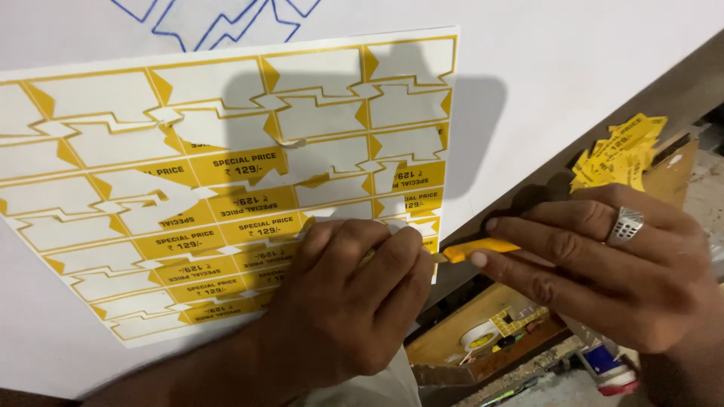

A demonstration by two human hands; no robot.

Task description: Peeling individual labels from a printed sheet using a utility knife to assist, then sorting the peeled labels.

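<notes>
Yellow sticker sheet, one; left hand pressing; right hand gripping one knife.

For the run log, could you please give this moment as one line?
left hand: pressing sticker sheet | right hand: holding yellow knife at sheet edge | peeled stickers: piled at right

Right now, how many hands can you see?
2. The left hand presses on the sticker sheet; the right hand, beside it, holds a yellow cutter. No other hands show.
</notes>
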